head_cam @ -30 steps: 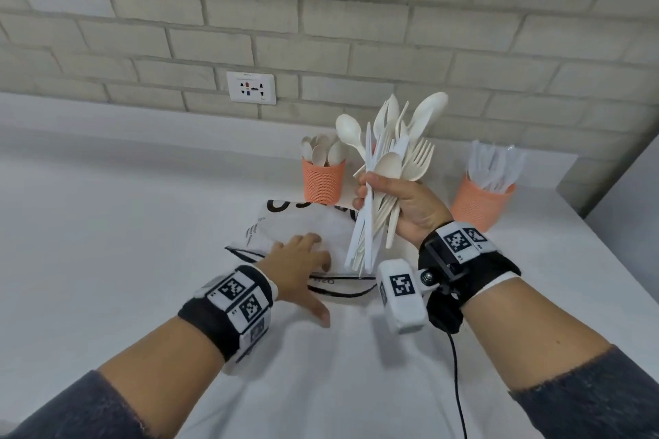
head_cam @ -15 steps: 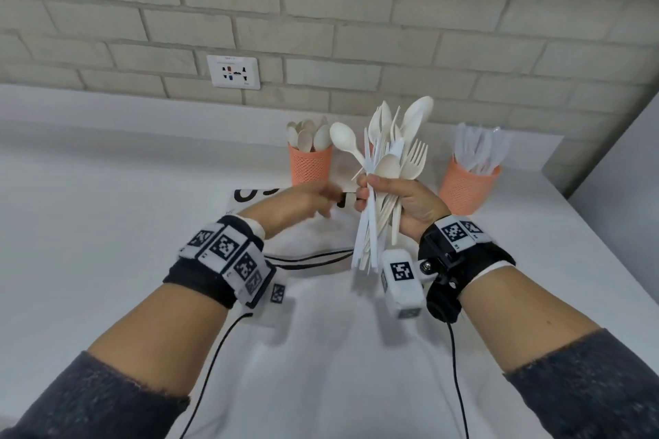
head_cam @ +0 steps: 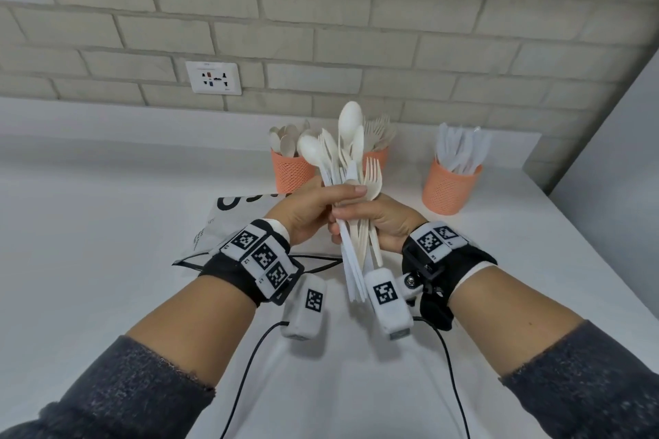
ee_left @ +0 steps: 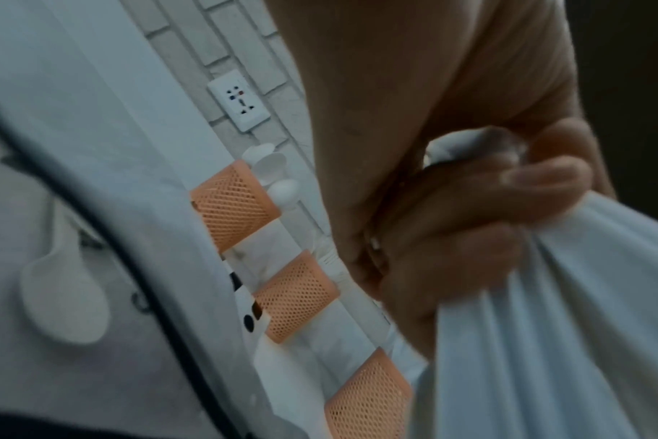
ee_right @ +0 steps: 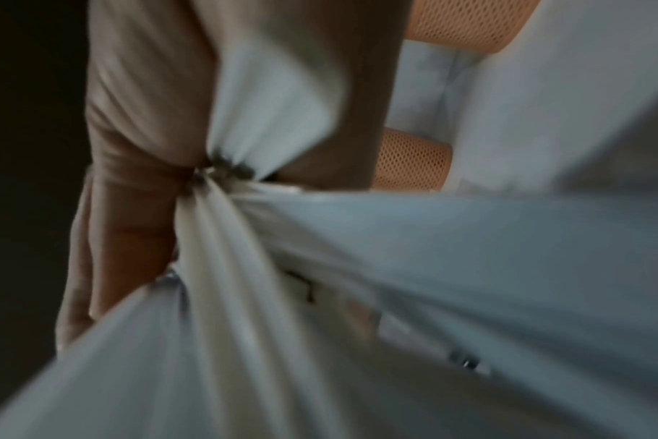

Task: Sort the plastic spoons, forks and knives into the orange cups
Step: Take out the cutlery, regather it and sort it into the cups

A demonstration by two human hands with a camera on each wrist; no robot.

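Observation:
A bundle of white and cream plastic cutlery stands upright above the table, with spoon bowls and fork tines at the top. My right hand grips it round the handles. My left hand holds it from the left, thumb laid across the front. Behind it stand three orange mesh cups: the left cup holds spoons, the middle cup holds forks and is partly hidden by the bundle, and the right cup holds clear knives. The wrist views show blurred handles fanning out below the grip.
A white bag with black print lies flat under my left wrist. A spoon shape lies by the bag's black cord. A brick wall with a socket backs the white table; a grey panel stands at the right.
My left hand lifted off the bag and came up to take hold of the bundle. The bundle swung from leaning right to more upright, and my head view moved closer.

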